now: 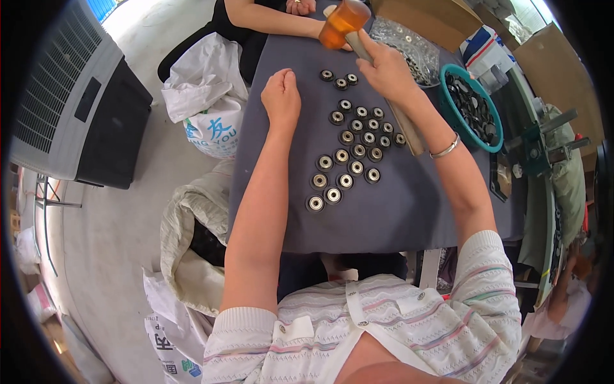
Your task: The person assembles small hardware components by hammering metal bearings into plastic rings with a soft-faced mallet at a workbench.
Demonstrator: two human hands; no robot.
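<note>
On a grey-covered table (409, 221), black-rimmed metal rollers (359, 151) lie in a loose cluster between the person's forearms, with a turquoise basket (451, 123) of dark parts to the right. Beyond, the left hand (281, 100) curls into a fist, its inside hidden; the right hand (388, 72) grips an amber-headed mallet (344, 25) by its handle, near a co-worker's forearm (281, 21).

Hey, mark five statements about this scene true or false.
The right hand grips a long-handled mallet with a translucent orange head. True.
A round teal plastic basket holds black pieces. True.
The left hand is inside that basket. False: it is closed, left of the small round black wheels with metal centres.
Those wheels are stacked in one tower. False: they lie spread across the grey table.
A silver bracelet circles the right wrist. True.
</note>
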